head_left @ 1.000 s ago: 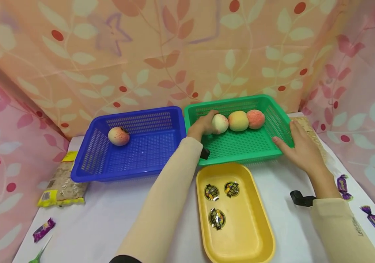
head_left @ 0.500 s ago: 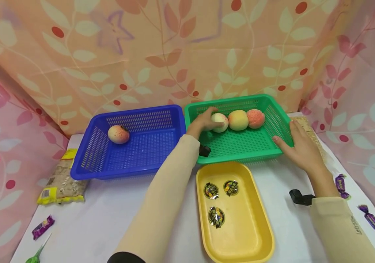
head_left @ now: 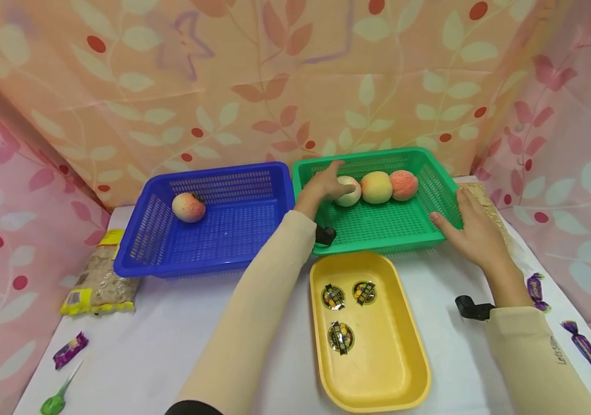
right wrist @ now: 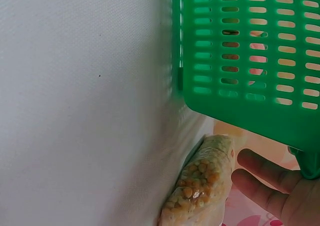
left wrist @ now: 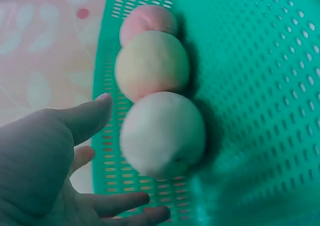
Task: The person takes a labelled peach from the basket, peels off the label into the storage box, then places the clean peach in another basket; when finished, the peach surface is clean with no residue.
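Note:
Three peaches lie in a row at the back of a green basket (head_left: pixel 378 233): a pale one (head_left: pixel 351 196) (left wrist: pixel 162 133), a yellow-orange one (head_left: pixel 377 187) (left wrist: pixel 150 66) and a pink one (head_left: pixel 404 184) (left wrist: pixel 147 19). My left hand (head_left: pixel 324 184) (left wrist: pixel 50 161) is inside the basket at the pale peach's left side. Its fingers are spread and straight, with the thumb reaching over the fruit, not closed on it. My right hand (head_left: pixel 474 230) (right wrist: pixel 270 186) rests flat against the basket's right front corner (right wrist: pixel 250 51), thumb along the rim.
A blue basket (head_left: pixel 223 253) to the left holds one peach (head_left: pixel 189 207). A yellow tray (head_left: pixel 378 369) with three wrapped sweets sits in front. A grain bag (right wrist: pixel 200 191) lies right of the green basket and a seed bag (head_left: pixel 98 282) far left. Purple sweets (head_left: pixel 583 349) are scattered.
My left hand has slid a little further over the pale peach, from its side towards its top. The right hand has stayed on the basket's corner.

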The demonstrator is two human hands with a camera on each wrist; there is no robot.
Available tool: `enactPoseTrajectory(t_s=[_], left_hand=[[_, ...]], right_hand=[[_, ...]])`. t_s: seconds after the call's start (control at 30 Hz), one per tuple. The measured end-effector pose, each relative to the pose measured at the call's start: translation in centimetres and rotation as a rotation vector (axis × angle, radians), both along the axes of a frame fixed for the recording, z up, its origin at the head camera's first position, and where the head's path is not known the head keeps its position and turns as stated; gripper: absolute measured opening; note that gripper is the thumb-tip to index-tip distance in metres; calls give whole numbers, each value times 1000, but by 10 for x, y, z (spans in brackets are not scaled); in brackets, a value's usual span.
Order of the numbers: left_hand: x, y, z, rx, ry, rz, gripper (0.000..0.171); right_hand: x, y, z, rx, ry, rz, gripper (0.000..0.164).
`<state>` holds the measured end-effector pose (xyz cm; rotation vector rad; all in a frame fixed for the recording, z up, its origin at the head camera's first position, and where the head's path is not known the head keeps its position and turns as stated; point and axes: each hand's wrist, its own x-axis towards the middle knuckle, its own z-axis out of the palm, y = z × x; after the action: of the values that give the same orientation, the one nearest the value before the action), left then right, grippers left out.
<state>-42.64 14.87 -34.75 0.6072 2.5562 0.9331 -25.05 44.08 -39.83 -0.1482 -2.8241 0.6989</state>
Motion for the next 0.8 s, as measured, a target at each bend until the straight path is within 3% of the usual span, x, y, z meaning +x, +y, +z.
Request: enactPoseTrajectory(t_s=[0.23, 0.5, 0.63, 0.8], left_hand=[[11, -14, 23, 10, 14, -41, 78], [42, -56, 52, 206, 90, -62, 76], [60, -87, 54, 309, 164, -40, 71], [78, -129, 50, 365, 235, 47, 67]], right_hand=[[-1, 0, -1, 1, -1, 10, 93], [-6, 12, 3, -13, 11, 37, 91], [-6, 19, 5, -15, -12, 41, 90], [-8, 27, 9, -3, -9, 44, 89]])
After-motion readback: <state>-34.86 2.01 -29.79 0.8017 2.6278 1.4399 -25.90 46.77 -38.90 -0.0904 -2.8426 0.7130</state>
